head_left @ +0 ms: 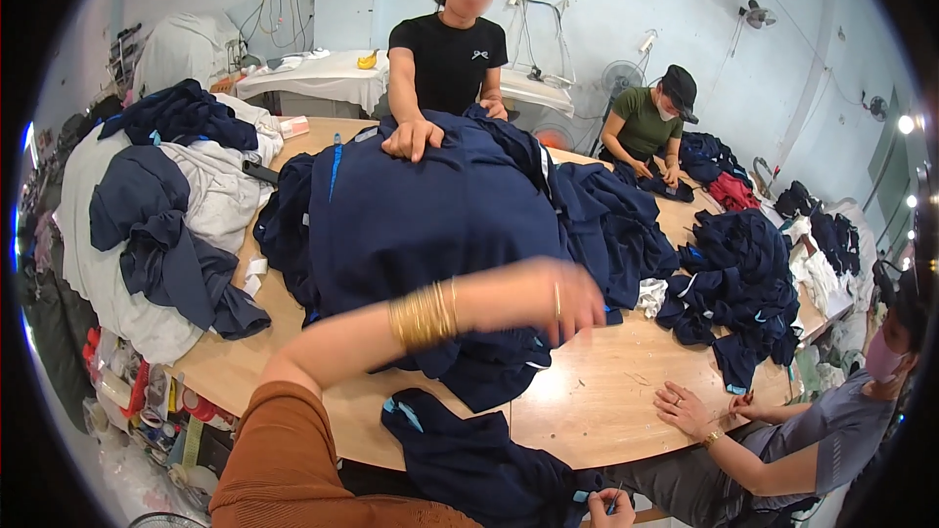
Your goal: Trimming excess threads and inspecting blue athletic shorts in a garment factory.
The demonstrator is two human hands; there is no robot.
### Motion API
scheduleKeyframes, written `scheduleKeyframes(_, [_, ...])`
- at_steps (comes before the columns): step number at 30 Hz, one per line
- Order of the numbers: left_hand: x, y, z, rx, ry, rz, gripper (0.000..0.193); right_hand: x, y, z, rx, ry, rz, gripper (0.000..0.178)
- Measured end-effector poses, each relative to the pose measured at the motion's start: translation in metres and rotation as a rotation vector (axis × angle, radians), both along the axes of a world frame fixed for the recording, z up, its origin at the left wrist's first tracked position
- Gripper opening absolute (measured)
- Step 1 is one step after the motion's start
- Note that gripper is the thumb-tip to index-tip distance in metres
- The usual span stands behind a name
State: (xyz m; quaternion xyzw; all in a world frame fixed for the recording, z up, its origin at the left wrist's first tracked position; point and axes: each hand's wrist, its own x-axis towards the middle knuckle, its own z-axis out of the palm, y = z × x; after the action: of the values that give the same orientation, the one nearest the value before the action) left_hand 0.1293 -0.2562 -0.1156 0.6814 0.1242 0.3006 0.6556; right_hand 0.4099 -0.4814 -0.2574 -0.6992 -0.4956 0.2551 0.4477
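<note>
My left arm, in a rust-brown sleeve with gold bangles, reaches across the table. My left hand is smeared by motion over the near right side of a large navy garment pile; its fingers cannot be read. At the bottom edge my right hand is closed on a small, thin pointed tool that looks like thread snips, partly cut off by the frame. Beside it lies the end of a navy garment with light blue tabs, draped from the table edge toward my lap.
Across the table a person in black rests a hand on the pile. Another person in green handles dark cloth farther back. At right, a masked person's hands are at the table edge near more navy garments. White and navy cloth heaps at left.
</note>
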Motion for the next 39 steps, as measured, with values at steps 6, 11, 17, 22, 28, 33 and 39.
scheduleKeyframes(6, [0.098, -0.113, -0.157, -0.224, 0.378, -0.454, 0.036, -0.005, 0.001, 0.005, 0.029, 0.265, 0.044, 0.006])
scheduleKeyframes(11, [0.136, -0.138, -0.203, -1.21, -0.12, -0.272, 0.02, 0.006, 0.003, -0.02, 0.093, 0.078, 0.063, 0.007])
scheduleKeyframes(17, [0.132, -0.132, -0.187, -0.916, -0.022, -0.12, 0.018, -0.011, 0.014, -0.002, 0.064, 0.053, 0.024, 0.013])
scheduleKeyframes(22, [0.125, -0.133, -0.188, -0.976, 0.014, -0.042, 0.018, -0.014, 0.017, 0.004, -0.082, 0.081, 0.026, 0.011])
scheduleKeyframes(28, [0.132, -0.145, -0.203, -1.352, -0.087, -0.157, 0.015, -0.005, 0.016, 0.008, -0.109, 0.101, 0.07, 0.009])
scheduleKeyframes(33, [0.134, -0.142, -0.195, -1.093, -0.065, -0.121, 0.017, -0.003, 0.016, 0.018, -0.049, 0.061, 0.106, 0.009])
scheduleKeyframes(39, [0.122, -0.136, -0.162, -0.838, -0.088, 0.037, 0.021, -0.001, 0.019, 0.022, -0.191, 0.203, 0.138, 0.022])
